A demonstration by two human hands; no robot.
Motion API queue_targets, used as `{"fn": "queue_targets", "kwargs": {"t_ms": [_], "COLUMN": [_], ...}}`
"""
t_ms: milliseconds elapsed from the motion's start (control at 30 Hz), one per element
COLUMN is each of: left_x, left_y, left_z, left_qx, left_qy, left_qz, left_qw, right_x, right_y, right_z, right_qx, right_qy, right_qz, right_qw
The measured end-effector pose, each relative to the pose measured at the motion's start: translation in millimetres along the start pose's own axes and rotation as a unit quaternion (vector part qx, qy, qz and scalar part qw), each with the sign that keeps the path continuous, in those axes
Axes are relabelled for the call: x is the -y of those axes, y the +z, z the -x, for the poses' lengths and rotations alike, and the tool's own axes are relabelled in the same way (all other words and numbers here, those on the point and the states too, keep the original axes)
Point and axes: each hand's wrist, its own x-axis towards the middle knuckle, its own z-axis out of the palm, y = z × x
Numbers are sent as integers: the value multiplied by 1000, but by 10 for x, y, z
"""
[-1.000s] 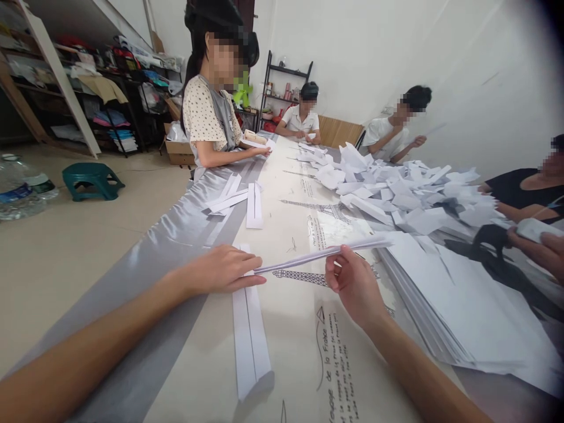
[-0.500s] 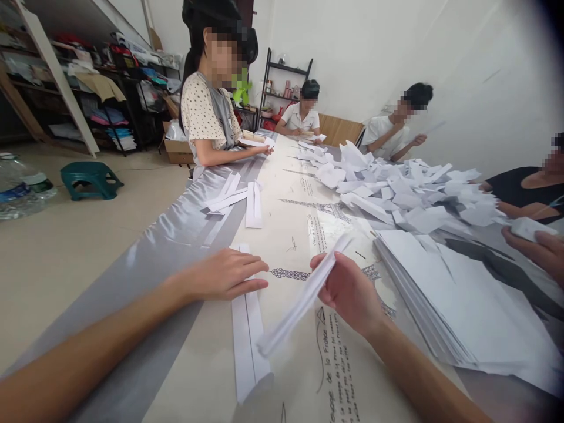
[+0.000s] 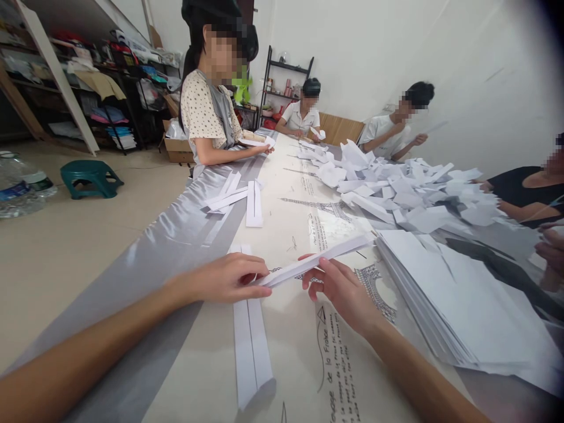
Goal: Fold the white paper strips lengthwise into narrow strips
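Note:
A narrow folded strip of white paper (image 3: 348, 245) is held above the table, slanting up to the right. My left hand (image 3: 227, 275) pinches its near left end between thumb and fingers. Around its middle, my right hand (image 3: 346, 291) grips it with thumb and forefinger, the other fingers curled below. Under my left hand lies another flat folded paper strip (image 3: 253, 355) with a dark seam down its length and a curled lower end. My left hand hides part of that strip.
Farther along the cloth-covered table (image 3: 189, 376) lie loose folded strips (image 3: 254, 205). To the right stand a stack of white paper sheets (image 3: 458, 294) and a large heap of folded paper (image 3: 409, 188). Several people sit or stand around the table. A green stool (image 3: 91, 176) is on the floor.
The held paper strip has swung from a steep slant to a flatter one. My left hand has closed on its left end, while my right hand keeps hold near the middle.

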Motion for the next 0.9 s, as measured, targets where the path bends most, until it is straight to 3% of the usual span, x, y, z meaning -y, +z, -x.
{"fn": "queue_targets", "kwargs": {"t_ms": [233, 567, 900], "left_x": [22, -36, -66], "left_y": [-4, 51, 42], "left_z": [-15, 22, 0], "left_qx": [-37, 14, 19], "left_qy": [-50, -105, -51], "left_qz": [-42, -28, 1], "left_qw": [997, 994, 998], "right_x": [-59, -55, 38], "right_y": [-60, -73, -40], "right_z": [-12, 4, 0], "right_qx": [-75, -140, -120], "right_qy": [-8, -30, -22], "right_qz": [88, 86, 9], "right_qw": [993, 986, 992]}}
